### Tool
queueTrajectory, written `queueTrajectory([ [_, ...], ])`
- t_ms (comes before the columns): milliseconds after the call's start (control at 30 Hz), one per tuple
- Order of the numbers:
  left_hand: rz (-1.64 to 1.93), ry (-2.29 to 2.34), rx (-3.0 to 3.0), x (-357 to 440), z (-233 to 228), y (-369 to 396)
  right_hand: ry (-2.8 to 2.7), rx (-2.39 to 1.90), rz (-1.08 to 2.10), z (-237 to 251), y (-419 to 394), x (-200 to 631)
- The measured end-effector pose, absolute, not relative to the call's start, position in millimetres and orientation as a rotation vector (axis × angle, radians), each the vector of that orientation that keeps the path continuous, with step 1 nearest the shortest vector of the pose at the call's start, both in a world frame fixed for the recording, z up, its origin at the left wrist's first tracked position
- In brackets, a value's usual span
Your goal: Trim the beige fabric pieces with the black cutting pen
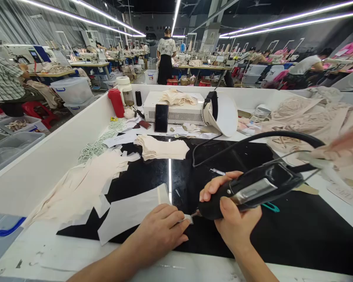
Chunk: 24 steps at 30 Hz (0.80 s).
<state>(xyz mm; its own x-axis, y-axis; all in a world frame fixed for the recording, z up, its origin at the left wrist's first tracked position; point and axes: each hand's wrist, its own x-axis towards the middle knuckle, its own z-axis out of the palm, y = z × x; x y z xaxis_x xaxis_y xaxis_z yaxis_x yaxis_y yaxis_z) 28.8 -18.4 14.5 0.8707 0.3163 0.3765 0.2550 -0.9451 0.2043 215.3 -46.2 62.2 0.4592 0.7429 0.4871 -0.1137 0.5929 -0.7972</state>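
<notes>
- Black handheld tool (pixel 261 186) is gripped in the right hand (pixel 238 223); its tip (pixel 195 213) could be dragged aside if the cable (pixel 282 133) is snagged;
- pale panel (pixel 129 213) is pinned on the black mat (pixel 300 231) by the left hand (pixel 161 225); whether it is pinched cannot be told; fingers could be nicked, the tip being so near;
- tool is seen glossy, silver-sided; panel is seen flat, off-white, cream-banded.

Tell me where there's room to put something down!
The black mat is bare below the teal object, right of the right hand, and between the cream stack and the white piece. It's crowded left, under pale fabric, and behind, around the phone and white box.
</notes>
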Motion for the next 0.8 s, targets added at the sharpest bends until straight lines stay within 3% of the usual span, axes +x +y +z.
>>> queueTrajectory([
  [800, 0.528, 0.522, 2.863, 21.8, 11.8, -12.8, -0.941, -0.763, 0.616, 59.7, -43.4, 212.9],
])
